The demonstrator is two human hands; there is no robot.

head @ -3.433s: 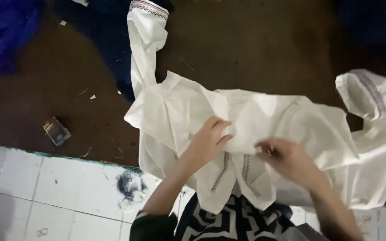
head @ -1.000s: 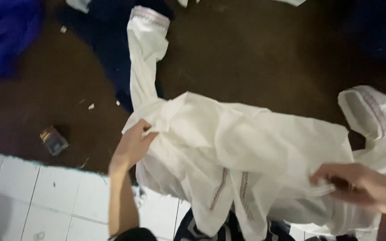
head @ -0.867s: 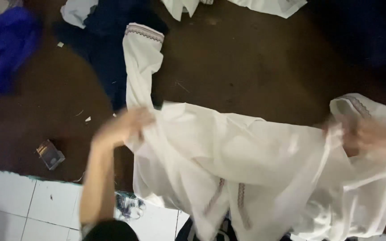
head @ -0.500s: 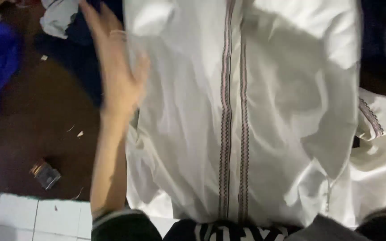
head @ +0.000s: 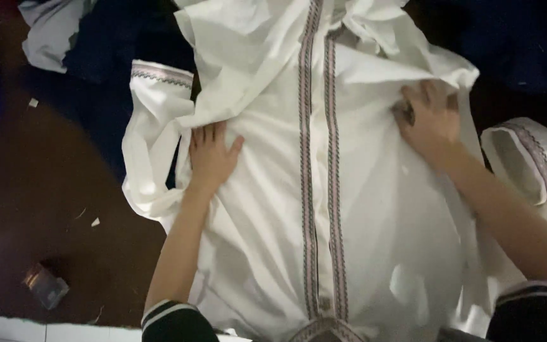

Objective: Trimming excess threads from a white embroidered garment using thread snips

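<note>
since half a second ago the white garment (head: pixel 273 209) has come down from being held up in front of the camera and now lies spread across the middle of the frame, its two embroidered stripes (head: pixel 318 190) running from the top edge down to the bottom centre. both hands have dropped onto it. the left hand (head: pixel 212 157) rests palm down on the cloth left of centre, fingers stretched out and slightly spread, gripping nothing, just pressing the fabric flat below a loose fold. the right hand (head: pixel 430 120) lies on the cloth in the upper right, fingers bent a little over a bunched ridge of fabric; whether it pinches the cloth or only presses on it cannot be told.

one sleeve with a patterned cuff (head: pixel 159 74) hangs at the upper left, folded down along the garment's left edge. the other cuff (head: pixel 527 158) sits at the right edge, just beside the right forearm. the garment lies on a dark brown floor (head: pixel 45 190). dark blue cloth (head: pixel 106 57) is heaped at the upper left with a pale grey piece (head: pixel 49 31) on it. a small crumpled packet (head: pixel 45 285) lies on the floor at the lower left, near a strip of white tiles (head: pixel 33 329) along the bottom edge. small pale scraps (head: pixel 95 221) dot the floor left of the garment.
</note>
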